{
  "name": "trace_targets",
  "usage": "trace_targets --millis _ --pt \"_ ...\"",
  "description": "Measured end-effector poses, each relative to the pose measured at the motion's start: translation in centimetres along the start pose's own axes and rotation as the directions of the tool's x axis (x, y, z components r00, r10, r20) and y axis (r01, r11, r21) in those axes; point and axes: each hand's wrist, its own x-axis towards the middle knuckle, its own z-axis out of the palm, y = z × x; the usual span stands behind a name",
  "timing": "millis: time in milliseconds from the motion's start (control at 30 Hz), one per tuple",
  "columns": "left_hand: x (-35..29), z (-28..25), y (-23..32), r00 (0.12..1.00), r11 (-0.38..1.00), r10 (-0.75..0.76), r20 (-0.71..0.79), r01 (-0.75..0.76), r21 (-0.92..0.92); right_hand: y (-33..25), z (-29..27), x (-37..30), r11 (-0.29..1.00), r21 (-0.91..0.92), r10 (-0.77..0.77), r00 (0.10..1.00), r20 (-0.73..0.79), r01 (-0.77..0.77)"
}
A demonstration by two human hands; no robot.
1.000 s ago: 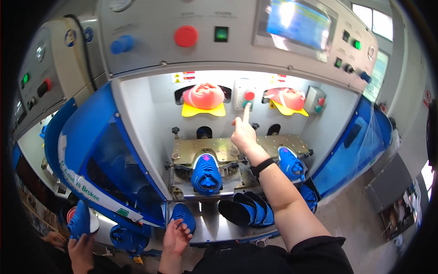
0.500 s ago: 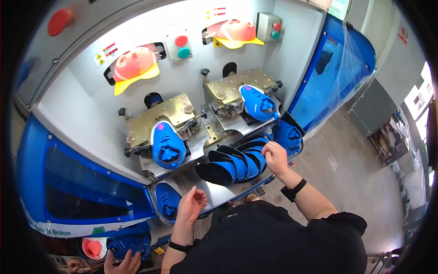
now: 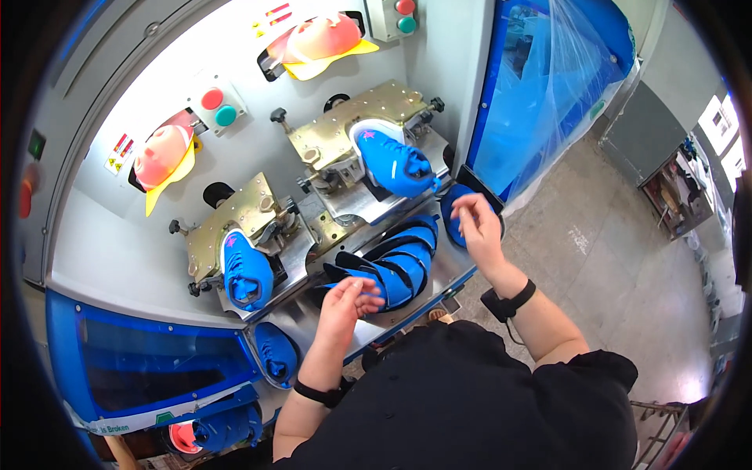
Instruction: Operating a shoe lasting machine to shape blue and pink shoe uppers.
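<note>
Already, a blue lace-up shoe with a pink mark [image 3: 247, 270] is sitting at the left brass-coloured metal plate [image 3: 235, 215], and a matching white-edged blue shoe [image 3: 394, 164] is occupying the right brass-coloured plate [image 3: 345, 129]. Unmounted, a fanned row of blue, black-lined uppers [image 3: 398, 274] is lying on the silver metal ledge [image 3: 448, 270]. The left hand [image 3: 343, 309] is hovering half-open by the row, visibly gripping nothing; the right hand [image 3: 479, 227] is hanging loosely open by another blue shoe [image 3: 450, 213], contact being unclear.
</note>
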Motion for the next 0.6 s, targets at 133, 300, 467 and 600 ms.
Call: trace_targets --millis 133,300,467,600 --pt "3.0 3.5 2.4 0.998 0.997 0.07 -0.001 -0.07 0.038 3.5 -3.0 -4.0 0.968 -0.251 0.164 0.735 0.658 0.01" --pt "8.5 9.8 2.3 0.988 0.995 0.019 -0.153 -0.034 -0.099 8.0 -5.7 -5.8 0.754 -0.655 0.58 0.52 0.627 -0.052" --pt "14.5 13.4 2.7 0.894 0.831 -0.247 -0.374 -0.003 -0.556 8.8 -7.4 -3.8 0.803 -0.595 0.494 0.568 0.658 -0.008" --pt "16.5 13.3 2.5 0.918 0.829 -0.142 -0.371 -0.095 -0.551 8.6 -7.3 -3.7 0.829 -0.558 0.449 0.549 0.705 0.039"
